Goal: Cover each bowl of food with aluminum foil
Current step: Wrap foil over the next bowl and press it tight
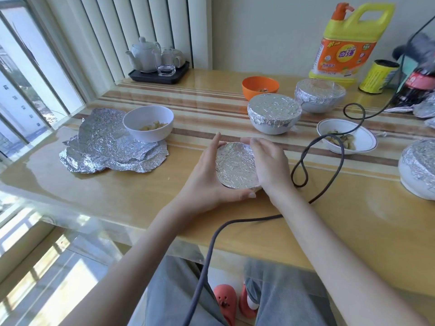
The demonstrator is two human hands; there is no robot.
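A small bowl topped with crinkled foil (pixel 235 166) sits at the table's middle. My left hand (pixel 207 175) cups its left side, thumb curled round the near rim. My right hand (pixel 268 164) presses the foil down along its right side with curved fingers. Three foil-covered bowls stand around: one (pixel 274 112) behind, one (pixel 320 94) further back, one (pixel 417 170) at the right edge. Uncovered food bowls: a white one (pixel 148 123) on a pile of foil sheets (pixel 106 147), an orange one (pixel 260 87), and a shallow rimmed one (pixel 347 138).
A dark cable (pixel 303 170) loops across the table right of my hands and runs off the near edge. A yellow detergent jug (pixel 346 45), a yellow can (pixel 376 76) and a cola bottle (pixel 416 83) stand at the back right. A tea set on a black tray (pixel 157 74) sits at the back left.
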